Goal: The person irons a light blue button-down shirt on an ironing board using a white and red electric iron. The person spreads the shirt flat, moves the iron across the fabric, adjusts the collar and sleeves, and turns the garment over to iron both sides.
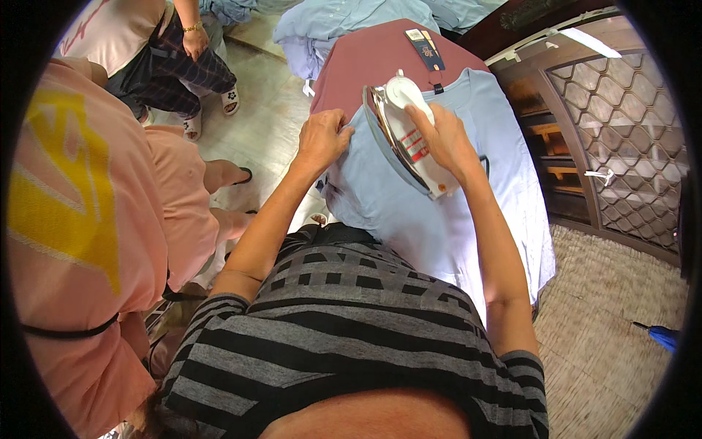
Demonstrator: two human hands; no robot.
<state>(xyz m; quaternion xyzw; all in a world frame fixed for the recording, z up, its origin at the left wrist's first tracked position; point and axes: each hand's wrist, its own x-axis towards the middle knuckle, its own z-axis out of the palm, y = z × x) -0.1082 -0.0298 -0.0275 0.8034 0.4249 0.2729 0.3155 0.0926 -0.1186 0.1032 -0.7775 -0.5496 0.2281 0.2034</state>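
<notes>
A light blue shirt (pixel 365 179) lies spread over a maroon surface (pixel 355 62), its neckline toward the far end. My right hand (pixel 442 139) is wrapped round the handle of a white clothes iron (pixel 404 135) with red stripes. The iron is tilted, its shiny soleplate turned to the left; whether it touches the cloth I cannot tell. My left hand (pixel 322 140) is closed at the shirt's left edge, thumb and fingers pinching the cloth. A dark hang tag (pixel 424 50) lies on the maroon surface beyond the shirt's neckline.
Close on my left stands a person in a peach outfit (pixel 179 183); another in plaid trousers (pixel 172 62) is farther back. Blue garments (pixel 314 29) are piled beyond the far end. A dark cabinet with a lattice door (pixel 621 146) stands right, and a blue umbrella-like object (pixel 664 336) lies on the mat.
</notes>
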